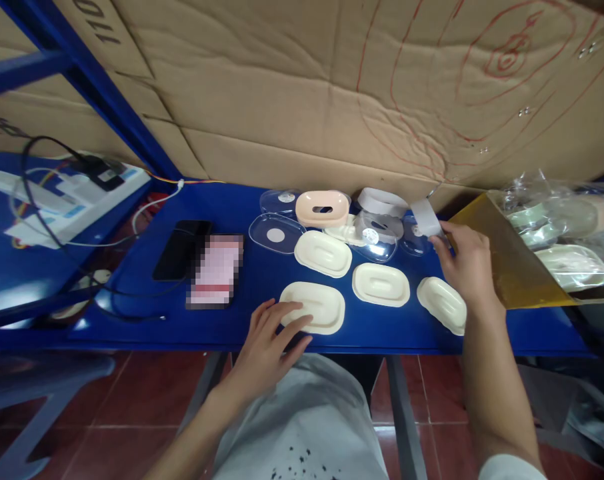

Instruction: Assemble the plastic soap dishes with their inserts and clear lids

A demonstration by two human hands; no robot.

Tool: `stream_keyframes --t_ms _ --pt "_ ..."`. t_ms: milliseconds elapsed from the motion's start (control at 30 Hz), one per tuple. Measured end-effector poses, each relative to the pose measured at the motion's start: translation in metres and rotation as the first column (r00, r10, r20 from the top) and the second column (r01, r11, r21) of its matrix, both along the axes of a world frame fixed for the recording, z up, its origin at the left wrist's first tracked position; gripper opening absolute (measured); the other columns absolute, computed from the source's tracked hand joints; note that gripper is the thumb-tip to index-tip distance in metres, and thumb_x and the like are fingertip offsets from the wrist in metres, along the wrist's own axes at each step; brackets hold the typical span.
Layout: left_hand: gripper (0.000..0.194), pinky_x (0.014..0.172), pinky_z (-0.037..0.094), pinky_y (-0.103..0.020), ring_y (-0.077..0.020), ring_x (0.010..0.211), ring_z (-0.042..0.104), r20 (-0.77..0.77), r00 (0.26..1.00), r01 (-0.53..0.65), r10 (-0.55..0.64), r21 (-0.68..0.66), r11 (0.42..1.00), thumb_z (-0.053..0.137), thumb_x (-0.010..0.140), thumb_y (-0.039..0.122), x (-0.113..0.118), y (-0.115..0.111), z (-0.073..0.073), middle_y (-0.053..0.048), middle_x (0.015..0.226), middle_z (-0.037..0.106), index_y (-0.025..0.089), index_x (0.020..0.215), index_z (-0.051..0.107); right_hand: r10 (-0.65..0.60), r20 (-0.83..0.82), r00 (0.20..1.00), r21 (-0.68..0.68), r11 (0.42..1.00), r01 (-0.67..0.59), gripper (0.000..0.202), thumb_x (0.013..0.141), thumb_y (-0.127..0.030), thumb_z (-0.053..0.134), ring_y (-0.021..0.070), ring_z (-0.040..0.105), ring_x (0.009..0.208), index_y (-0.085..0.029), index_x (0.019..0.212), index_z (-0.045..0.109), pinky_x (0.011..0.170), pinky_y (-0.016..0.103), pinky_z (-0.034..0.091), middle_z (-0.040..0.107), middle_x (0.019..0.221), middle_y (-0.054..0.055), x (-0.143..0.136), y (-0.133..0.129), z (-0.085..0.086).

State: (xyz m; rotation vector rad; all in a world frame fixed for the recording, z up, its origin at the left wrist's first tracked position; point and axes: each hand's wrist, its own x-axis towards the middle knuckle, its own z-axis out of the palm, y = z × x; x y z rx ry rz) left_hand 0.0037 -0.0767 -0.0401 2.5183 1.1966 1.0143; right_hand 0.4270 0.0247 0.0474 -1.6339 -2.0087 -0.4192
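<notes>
My left hand (277,337) is open, its spread fingers lying over the near-left cream oval plastic piece (327,308). At the right, my right hand (465,257) is closed on the lower end of a small white plastic piece (425,217), tilted up off the table. Its full shape is hidden. More cream oval pieces lie face up between the hands: one in the middle (381,285), one behind (323,253), and one (443,305) beside my right forearm. Each has a raised rim and an oblong centre.
Clear plastic covers (277,233), a peach oval shell (323,208) and a white oval ring (383,201) lie along the back. An open box (512,267) with bagged parts stands right. Phones (182,250) and a cabled power strip (82,200) are left. Cardboard (282,100) lines the back.
</notes>
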Motion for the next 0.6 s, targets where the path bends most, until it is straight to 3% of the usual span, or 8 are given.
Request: stream_keyframes --t_ms 100,233,367,600 --pt "0.044 0.117 0.050 -0.054 -0.0305 0.135 0.061 0.058 0.998 0.014 -0.012 -0.027 1.000 0.070 0.105 0.026 0.002 0.002 0.010 -0.014 0.144 0.062 0.028 0.147 0.054 0.132 -0.014 0.991 0.044 0.990 -0.131 0.034 0.108 -0.032 0.063 0.0309 0.072 0.113 -0.026 0.141 0.067 0.103 0.051 0.050 0.077 0.124 0.011 -0.062 -0.057 0.004" --pt "0.070 0.121 0.049 -0.059 -0.0367 0.151 0.049 0.054 0.998 0.000 0.008 -0.139 0.990 0.074 0.103 0.037 -0.004 0.010 0.019 -0.017 0.165 0.045 0.033 0.163 0.038 0.336 -0.028 0.942 -0.119 0.934 -0.337 0.054 0.107 -0.013 0.057 0.0261 0.071 0.114 -0.033 0.156 0.055 0.109 0.049 0.047 0.078 0.127 0.006 -0.141 -0.105 -0.016" --pt "0.080 0.118 0.054 -0.058 -0.0380 0.154 0.047 0.041 0.999 -0.006 0.017 -0.249 0.969 0.076 0.101 0.040 -0.019 0.013 0.014 -0.015 0.174 0.031 0.038 0.168 0.030 0.403 -0.043 0.914 -0.181 0.897 -0.404 0.052 0.106 -0.007 0.050 0.0257 0.069 0.114 -0.025 0.154 0.058 0.110 0.049 0.044 0.077 0.129 0.008 -0.189 -0.117 -0.044" --pt "0.066 0.110 0.061 -0.051 -0.0326 0.141 0.062 0.052 0.998 -0.023 0.038 -0.253 0.967 0.066 0.107 0.030 -0.029 0.005 0.002 -0.015 0.170 0.039 0.036 0.165 0.037 0.453 -0.043 0.891 -0.217 0.866 -0.451 0.040 0.107 -0.010 0.052 0.0238 0.067 0.111 -0.020 0.144 0.064 0.105 0.045 0.048 0.077 0.127 0.008 -0.230 -0.114 -0.058"
